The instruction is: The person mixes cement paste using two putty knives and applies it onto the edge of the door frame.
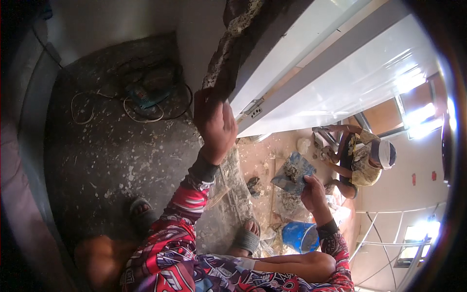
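Observation:
My left hand (217, 129) is raised with its fingers curled, at the rough broken wall edge (224, 53) beside a white door frame (277, 53). Whatever those fingers hold is hidden from this side. Low on the right, my right hand (314, 194) grips the near corner of a flat blue-grey board (301, 166). A heap of grey mortar (291, 171) lies on the board. Below that hand stands a blue bucket (297, 237).
A co-worker (367, 163) crouches at the right, hands near the floor. The white door (350, 73) fills the upper right. A teal power tool (143, 96) with its cord lies on the spattered dark floor (112, 155). Plastic sheeting (224, 190) lies by my sandalled foot (246, 238).

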The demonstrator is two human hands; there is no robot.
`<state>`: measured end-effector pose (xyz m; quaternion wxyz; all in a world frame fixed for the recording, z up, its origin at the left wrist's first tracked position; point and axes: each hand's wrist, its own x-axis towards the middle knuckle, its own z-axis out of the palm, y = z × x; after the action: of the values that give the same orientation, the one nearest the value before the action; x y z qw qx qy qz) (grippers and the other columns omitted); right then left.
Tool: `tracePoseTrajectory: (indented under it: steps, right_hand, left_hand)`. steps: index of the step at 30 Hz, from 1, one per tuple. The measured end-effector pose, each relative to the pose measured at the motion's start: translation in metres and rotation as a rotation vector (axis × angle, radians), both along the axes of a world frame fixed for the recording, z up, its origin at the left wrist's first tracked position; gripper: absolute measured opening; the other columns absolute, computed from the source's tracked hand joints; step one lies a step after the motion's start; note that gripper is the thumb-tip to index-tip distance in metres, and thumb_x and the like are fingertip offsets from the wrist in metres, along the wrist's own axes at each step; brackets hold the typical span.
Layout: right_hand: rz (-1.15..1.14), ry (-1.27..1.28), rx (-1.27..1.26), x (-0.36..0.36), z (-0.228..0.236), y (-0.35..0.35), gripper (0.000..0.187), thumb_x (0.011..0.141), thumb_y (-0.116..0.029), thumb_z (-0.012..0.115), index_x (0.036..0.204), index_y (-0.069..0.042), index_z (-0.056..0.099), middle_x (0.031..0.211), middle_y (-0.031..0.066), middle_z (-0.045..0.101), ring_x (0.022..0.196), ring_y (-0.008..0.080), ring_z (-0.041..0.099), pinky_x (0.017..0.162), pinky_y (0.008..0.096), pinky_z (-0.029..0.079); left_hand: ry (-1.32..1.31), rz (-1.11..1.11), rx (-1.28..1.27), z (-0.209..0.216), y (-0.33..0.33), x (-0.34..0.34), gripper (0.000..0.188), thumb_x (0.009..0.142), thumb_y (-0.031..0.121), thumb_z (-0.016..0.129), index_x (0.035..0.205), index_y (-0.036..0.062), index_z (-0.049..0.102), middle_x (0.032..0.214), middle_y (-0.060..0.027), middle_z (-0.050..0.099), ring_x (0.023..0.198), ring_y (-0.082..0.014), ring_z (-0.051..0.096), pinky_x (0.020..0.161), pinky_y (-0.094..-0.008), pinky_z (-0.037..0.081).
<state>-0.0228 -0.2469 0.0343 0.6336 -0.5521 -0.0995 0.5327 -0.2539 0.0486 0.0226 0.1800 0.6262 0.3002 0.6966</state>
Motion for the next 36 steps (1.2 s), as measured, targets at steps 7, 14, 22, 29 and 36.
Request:
tracePoseTrajectory:
  steps: [7,14,22,29,36]
  right_hand:
    - [-0.067,-0.063,-0.036,-0.010,0.009,0.004,0.030,0.093,-0.007,0.050,0.120,0.004,0.054,0.115,0.0144,0.065,0.104,0.0259,0.066,0.090,0.0423,0.055]
    - [-0.089,-0.048,-0.033,-0.009,0.008,0.006,0.030,0.093,-0.006,0.048,0.122,0.002,0.053,0.115,0.0133,0.065,0.103,0.0255,0.066,0.087,0.0426,0.056]
    - [-0.030,-0.065,-0.036,-0.020,0.011,0.013,0.027,0.094,-0.007,0.049,0.119,-0.001,0.054,0.111,0.0099,0.066,0.095,0.0215,0.067,0.076,0.0384,0.058]
    - [0.002,-0.250,-0.069,-0.005,0.013,0.019,0.021,0.093,-0.011,0.054,0.112,-0.003,0.059,0.097,0.0059,0.066,0.081,0.0172,0.067,0.056,0.0307,0.056]
    - [0.007,-0.283,-0.043,-0.012,0.034,0.058,0.013,0.095,-0.013,0.054,0.106,-0.007,0.058,0.092,0.0011,0.064,0.077,0.0100,0.065,0.062,0.0286,0.058]
  left_hand:
    - [0.041,0.162,-0.026,0.025,0.014,0.020,0.029,0.079,-0.005,0.058,0.107,0.0027,0.062,0.087,-0.0157,0.057,0.083,-0.0344,0.056,0.068,-0.0444,0.045]
    - [0.061,0.065,0.120,0.036,0.005,0.018,0.031,0.078,-0.002,0.059,0.109,0.0037,0.061,0.091,-0.0177,0.059,0.085,-0.0393,0.055,0.072,-0.0462,0.046]
    - [-0.062,-0.080,0.135,0.024,-0.021,-0.016,0.020,0.092,0.003,0.057,0.111,-0.0016,0.063,0.095,-0.0169,0.065,0.082,-0.0305,0.063,0.071,-0.0380,0.047]
    - [-0.178,-0.462,-0.270,-0.028,-0.063,-0.043,0.016,0.092,0.006,0.063,0.106,-0.0023,0.064,0.088,-0.0102,0.068,0.071,-0.0182,0.064,0.064,-0.0311,0.052]
    - [0.243,-0.864,-0.371,-0.040,-0.075,-0.021,0.026,0.098,0.009,0.056,0.122,0.0042,0.065,0.083,-0.0094,0.062,0.071,-0.0173,0.055,0.066,-0.0307,0.046]
